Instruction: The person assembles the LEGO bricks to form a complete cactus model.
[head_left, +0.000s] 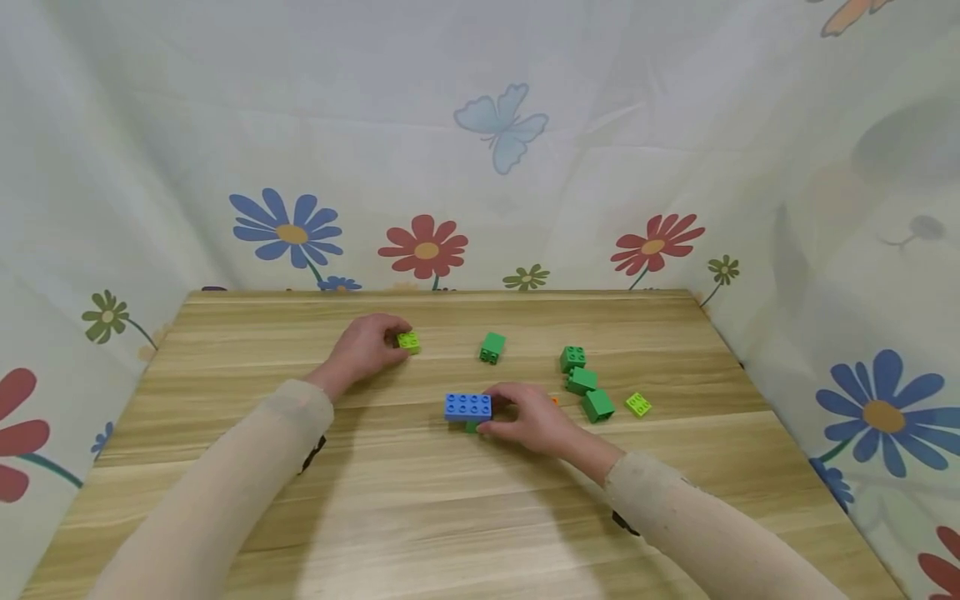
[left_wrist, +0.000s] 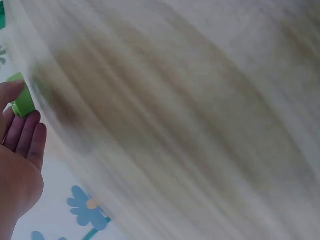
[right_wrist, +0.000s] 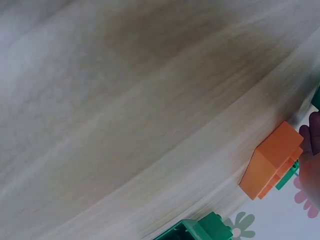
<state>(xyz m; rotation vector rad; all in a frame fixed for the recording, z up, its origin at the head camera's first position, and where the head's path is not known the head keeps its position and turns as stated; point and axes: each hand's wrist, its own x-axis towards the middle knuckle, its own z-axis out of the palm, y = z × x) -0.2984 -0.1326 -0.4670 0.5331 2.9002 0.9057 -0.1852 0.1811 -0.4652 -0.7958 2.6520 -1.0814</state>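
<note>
My left hand [head_left: 367,346] pinches a lime-green toy building brick [head_left: 408,342] between thumb and fingers, at the far left-middle of the table. In the left wrist view the same lime brick [left_wrist: 22,96] shows side-on. My right hand [head_left: 528,417] grips a green brick [head_left: 472,427] that sits beneath a long blue brick [head_left: 468,406], near the table's middle. The blue one lies flat with its studs up. Part of the green brick is hidden by the blue one and by my fingers. Behind my right hand an orange brick [right_wrist: 274,159] stands, mostly hidden in the head view.
A green brick [head_left: 492,347] lies tipped between and beyond the hands. To the right are three more green bricks, the farthest [head_left: 573,358] with studs up, and a flat lime brick [head_left: 638,405]. A flowered curtain [head_left: 501,208] surrounds the wooden table [head_left: 405,517].
</note>
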